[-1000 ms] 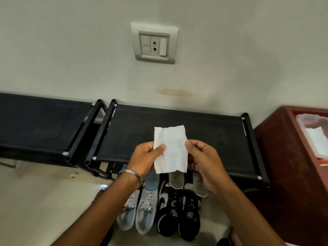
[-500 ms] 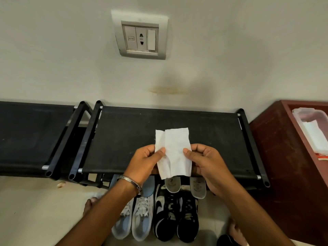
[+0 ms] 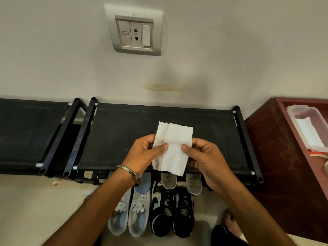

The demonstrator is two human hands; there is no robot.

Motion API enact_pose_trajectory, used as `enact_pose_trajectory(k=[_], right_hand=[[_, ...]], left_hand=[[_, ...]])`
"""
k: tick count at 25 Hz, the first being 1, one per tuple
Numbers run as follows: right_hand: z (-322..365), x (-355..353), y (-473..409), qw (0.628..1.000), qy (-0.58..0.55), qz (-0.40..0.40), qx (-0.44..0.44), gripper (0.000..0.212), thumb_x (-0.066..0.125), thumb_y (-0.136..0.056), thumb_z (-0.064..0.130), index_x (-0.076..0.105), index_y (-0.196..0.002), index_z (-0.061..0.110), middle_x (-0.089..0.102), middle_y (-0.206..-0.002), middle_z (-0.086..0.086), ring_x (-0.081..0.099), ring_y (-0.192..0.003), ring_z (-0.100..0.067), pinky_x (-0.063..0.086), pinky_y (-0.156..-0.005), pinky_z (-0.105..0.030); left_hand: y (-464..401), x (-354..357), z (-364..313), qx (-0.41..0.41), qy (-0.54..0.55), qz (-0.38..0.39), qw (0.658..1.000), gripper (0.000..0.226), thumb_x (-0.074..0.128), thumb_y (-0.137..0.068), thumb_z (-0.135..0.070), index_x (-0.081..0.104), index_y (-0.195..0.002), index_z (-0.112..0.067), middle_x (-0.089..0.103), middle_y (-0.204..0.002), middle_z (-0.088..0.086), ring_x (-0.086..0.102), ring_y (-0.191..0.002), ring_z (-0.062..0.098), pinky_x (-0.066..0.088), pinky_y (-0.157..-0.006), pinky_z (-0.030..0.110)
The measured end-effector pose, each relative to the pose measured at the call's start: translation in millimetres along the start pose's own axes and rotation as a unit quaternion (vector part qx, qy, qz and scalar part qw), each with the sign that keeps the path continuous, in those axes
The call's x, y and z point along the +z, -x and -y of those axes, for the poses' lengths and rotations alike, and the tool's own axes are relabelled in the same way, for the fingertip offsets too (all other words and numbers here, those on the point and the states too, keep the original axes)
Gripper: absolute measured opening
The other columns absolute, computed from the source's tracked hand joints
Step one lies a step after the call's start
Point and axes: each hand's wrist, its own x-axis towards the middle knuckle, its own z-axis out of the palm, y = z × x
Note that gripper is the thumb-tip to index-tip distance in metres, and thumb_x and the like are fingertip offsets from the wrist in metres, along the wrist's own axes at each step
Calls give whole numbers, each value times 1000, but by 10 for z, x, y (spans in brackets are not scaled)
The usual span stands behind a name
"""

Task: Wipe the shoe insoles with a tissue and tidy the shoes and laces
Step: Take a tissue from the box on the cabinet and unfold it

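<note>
Two racks: black fabric-topped shoe rack (image 3: 124, 139) against the wall, a second like it (image 3: 26, 132) just to its left; every place below is given relative to the nearer, right-hand rack.
Cabinet: dark red wooden unit (image 3: 276, 157) to the right of the rack, with a clear plastic box (image 3: 305, 125) of white sheets on top.
Black shoes: one pair (image 3: 171, 213) on the floor in front of the rack, toes toward the viewer, laces loose; probably light and fairly stiff in the sole, best lifted by the heel collar.
Pale shoes: grey-blue pair (image 3: 129, 215) just left of the black pair, partly hidden by the left forearm; the same handling likely applies.
Pale insoles: two (image 3: 168, 180) stand out of the black shoes at the rack's front edge; a blue one (image 3: 144, 183) shows at the pale pair. They look thin and bendable, so support from beneath while wiping seems wise.
Right hand: (image 3: 205, 160) thumb and curled fingers pinch the tissue's right edge, in front of the rack top.
Left hand: (image 3: 143, 157) thumb lies over the tissue's left fold, fingers curled behind, grasping it; a metal bangle (image 3: 127, 172) sits on the wrist.
Tissue: white sheet (image 3: 173, 148) held upright between both hands above the rack's front half, partly folded lengthwise. Judged very light, limp and easily torn, more so if damp; best held by its edges while folding, then backed flat with the fingers.
Stage: folding appears under way; no insole wiped yet, as far as can be seen.
</note>
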Motion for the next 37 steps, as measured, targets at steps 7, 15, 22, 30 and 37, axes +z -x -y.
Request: enact_pose_trajectory(k=[7, 15, 22, 30, 37], right_hand=[[-56, -42, -56, 981, 137, -25, -137, 44, 50, -86, -20, 79, -75, 12, 73, -95, 2, 68, -93, -14, 57, -74, -28], [-102, 13, -144, 931, 257, -76, -249, 51, 49, -72, -25, 76, -67, 18, 60, -101, 7, 58, -97, -4, 52, -74, -19], [34, 29, -125, 994, 10, -92, -65, 23, 55, -94, 5, 68, -106, 21, 72, -103, 2, 68, -96, -11, 55, -85, -38], [5, -4, -152, 997, 6, -78, 9, 26, 71, -87, 8, 66, -109, 21, 76, -100, 4, 72, -96, -16, 57, -78, -32], [58, 50, -94, 995, 91, 3, -39, 32, 70, -87, 2, 66, -114, 19, 76, -96, 2, 71, -85, -9, 52, -64, -15]], left_hand=[[-2, -23, -28, -32, 37, -1, 999, 22, 54, -94, 2, 70, -91, -13, 73, -102, 10, 70, -90, 20, 58, -63, 30], [-27, 18, -30, -121, 79, 7, 989, 29, 64, -91, -28, 60, -116, -14, 70, -111, 15, 72, -90, 26, 60, -66, 35], [-60, -74, -2, -63, 95, -16, 993, 38, 64, -86, 7, 60, -119, -11, 70, -113, 12, 68, -105, 27, 59, -68, 29], [-65, -53, 3, -42, 86, -12, 995, 40, 64, -84, 10, 61, -118, -10, 71, -104, 11, 70, -100, 26, 61, -71, 34], [-61, -48, -22, 20, -86, 36, 995, 22, 68, -88, -11, 68, -110, -11, 75, -99, 5, 71, -89, 13, 58, -75, 24]])
